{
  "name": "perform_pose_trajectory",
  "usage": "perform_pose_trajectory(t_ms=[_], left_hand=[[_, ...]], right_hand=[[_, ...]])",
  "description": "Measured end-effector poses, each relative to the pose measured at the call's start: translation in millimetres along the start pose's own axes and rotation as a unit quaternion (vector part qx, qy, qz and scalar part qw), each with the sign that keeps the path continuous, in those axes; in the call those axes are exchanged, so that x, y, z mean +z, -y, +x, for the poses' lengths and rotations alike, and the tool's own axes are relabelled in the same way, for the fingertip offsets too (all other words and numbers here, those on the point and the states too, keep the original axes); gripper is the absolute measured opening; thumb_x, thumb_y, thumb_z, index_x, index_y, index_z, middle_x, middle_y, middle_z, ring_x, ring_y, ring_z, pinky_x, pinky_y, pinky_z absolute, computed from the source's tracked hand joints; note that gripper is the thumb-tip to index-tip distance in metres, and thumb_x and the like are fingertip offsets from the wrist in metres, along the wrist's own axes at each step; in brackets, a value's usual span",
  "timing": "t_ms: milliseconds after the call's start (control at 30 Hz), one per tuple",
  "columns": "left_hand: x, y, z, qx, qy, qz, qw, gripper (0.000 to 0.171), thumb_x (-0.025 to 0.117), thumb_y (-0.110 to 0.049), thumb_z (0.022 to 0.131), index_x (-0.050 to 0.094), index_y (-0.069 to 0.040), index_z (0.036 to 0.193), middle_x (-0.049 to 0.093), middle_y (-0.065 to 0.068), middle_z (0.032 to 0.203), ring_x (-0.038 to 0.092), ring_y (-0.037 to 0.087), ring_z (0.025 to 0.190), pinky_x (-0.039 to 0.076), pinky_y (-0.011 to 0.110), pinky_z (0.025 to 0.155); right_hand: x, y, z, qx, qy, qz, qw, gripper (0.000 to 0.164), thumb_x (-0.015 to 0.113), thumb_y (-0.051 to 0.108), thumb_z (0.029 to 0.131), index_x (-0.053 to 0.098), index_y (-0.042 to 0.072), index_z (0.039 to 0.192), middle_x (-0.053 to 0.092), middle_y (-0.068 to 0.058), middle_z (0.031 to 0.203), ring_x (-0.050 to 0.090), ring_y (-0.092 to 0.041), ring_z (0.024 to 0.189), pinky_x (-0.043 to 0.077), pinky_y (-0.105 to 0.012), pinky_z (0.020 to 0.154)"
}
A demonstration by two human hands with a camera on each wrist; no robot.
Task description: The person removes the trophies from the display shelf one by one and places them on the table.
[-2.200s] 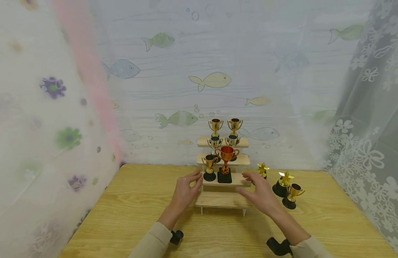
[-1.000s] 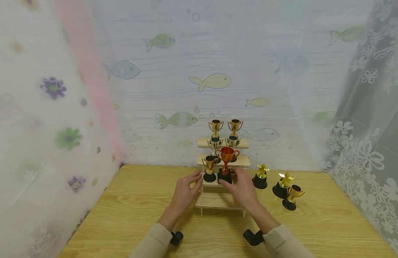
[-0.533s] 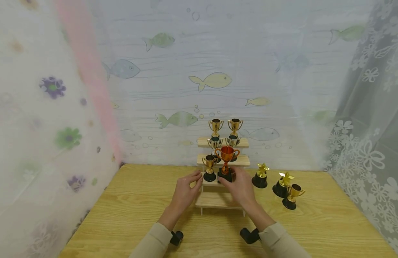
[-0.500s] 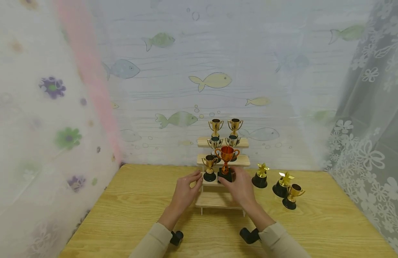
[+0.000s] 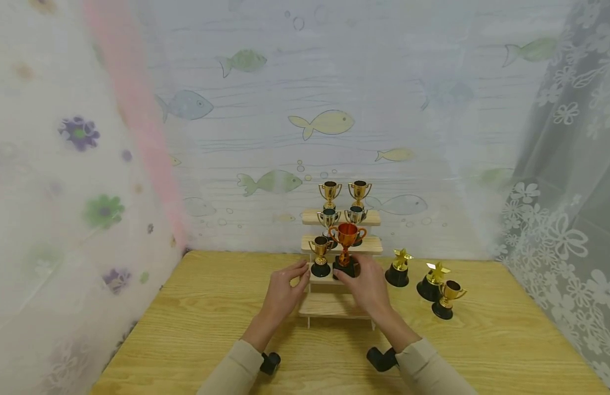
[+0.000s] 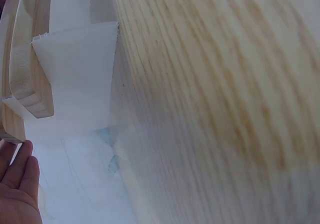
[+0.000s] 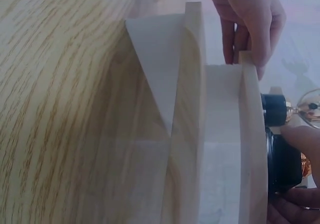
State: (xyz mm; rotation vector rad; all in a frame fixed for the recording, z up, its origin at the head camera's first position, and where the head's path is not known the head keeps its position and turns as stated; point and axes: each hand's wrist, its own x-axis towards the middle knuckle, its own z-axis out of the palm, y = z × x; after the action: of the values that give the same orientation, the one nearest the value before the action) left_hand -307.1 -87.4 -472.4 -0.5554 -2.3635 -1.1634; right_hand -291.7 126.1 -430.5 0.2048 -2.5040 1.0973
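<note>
A stepped wooden display stand (image 5: 334,306) stands on the table, with trophy cups on its upper steps. My left hand (image 5: 281,293) holds the left end of the second step from the bottom; the right wrist view shows that thumb and fingers at the board's end (image 7: 245,59). On the same step, my right hand (image 5: 370,286) pinches the square black base (image 7: 284,161) of a bronze-orange trophy cup (image 5: 347,235), which stands upright. Just left of it is a smaller gold trophy cup (image 5: 321,249). The bottom step carries nothing.
Two silver cups (image 5: 329,218) and two gold cups (image 5: 330,191) occupy the steps behind. On the table to the right are two star trophies (image 5: 398,269) and another gold cup (image 5: 450,293). A fish-patterned curtain (image 5: 265,137) hangs behind the table.
My right hand has moved left from the stand's right end to the bronze-orange trophy cup and taken hold of its base. The left hand has stayed in place.
</note>
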Motion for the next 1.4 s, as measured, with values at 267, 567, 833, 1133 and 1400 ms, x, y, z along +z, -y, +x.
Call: perform_pose_trajectory(t_ms=[267,567,833,1133,1400], left_hand=[[0.0,1.2,-0.5,-0.002,0.002,-0.003,1.0,0.028,0.066,-0.019,0.102,0.075,-0.001,0.121,0.067,0.016,0.132,0.064,0.032,0.124,0.053,0.048,0.101],[0.1,2.7,0.0,0.007,-0.005,-0.005,1.0,0.027,0.067,-0.018,0.101,0.075,0.0,0.12,0.068,0.015,0.131,0.065,0.032,0.122,0.054,0.047,0.099],[-0.2,2.3,-1.0,0.017,-0.008,-0.009,0.9998,0.027,0.067,-0.015,0.101,0.075,0.001,0.12,0.068,0.017,0.131,0.065,0.034,0.121,0.055,0.049,0.097],[0.6,2.1,-1.1,0.019,-0.013,-0.009,0.9997,0.027,0.067,-0.016,0.101,0.075,0.002,0.119,0.068,0.016,0.13,0.065,0.033,0.121,0.055,0.048,0.097],[2.0,4.3,-1.2,0.023,-0.019,-0.012,0.9995,0.029,0.067,-0.018,0.101,0.075,0.003,0.119,0.069,0.014,0.129,0.066,0.033,0.12,0.056,0.047,0.097]], right_hand=[[-7.2,0.9,-1.5,0.009,0.009,-0.003,1.0,0.05,0.085,0.033,0.086,0.07,0.008,0.127,0.072,-0.011,0.111,0.069,-0.027,0.096,0.059,-0.045,0.078],[-16.3,0.8,-4.0,0.001,0.003,-0.008,1.0,0.052,0.087,0.031,0.084,0.07,0.007,0.126,0.072,-0.012,0.112,0.069,-0.029,0.099,0.058,-0.049,0.081],[-23.6,0.5,-7.8,0.001,0.013,-0.01,1.0,0.053,0.086,0.033,0.084,0.069,0.006,0.127,0.072,-0.012,0.115,0.067,-0.033,0.107,0.056,-0.051,0.088],[-31.8,0.1,-13.1,0.001,0.019,-0.009,1.0,0.057,0.085,0.033,0.086,0.067,0.001,0.13,0.071,-0.015,0.118,0.066,-0.036,0.111,0.056,-0.054,0.09],[-38.0,-3.1,-18.3,0.002,0.014,-0.011,1.0,0.059,0.084,0.031,0.087,0.065,0.0,0.134,0.07,-0.015,0.12,0.064,-0.034,0.11,0.054,-0.055,0.09]])
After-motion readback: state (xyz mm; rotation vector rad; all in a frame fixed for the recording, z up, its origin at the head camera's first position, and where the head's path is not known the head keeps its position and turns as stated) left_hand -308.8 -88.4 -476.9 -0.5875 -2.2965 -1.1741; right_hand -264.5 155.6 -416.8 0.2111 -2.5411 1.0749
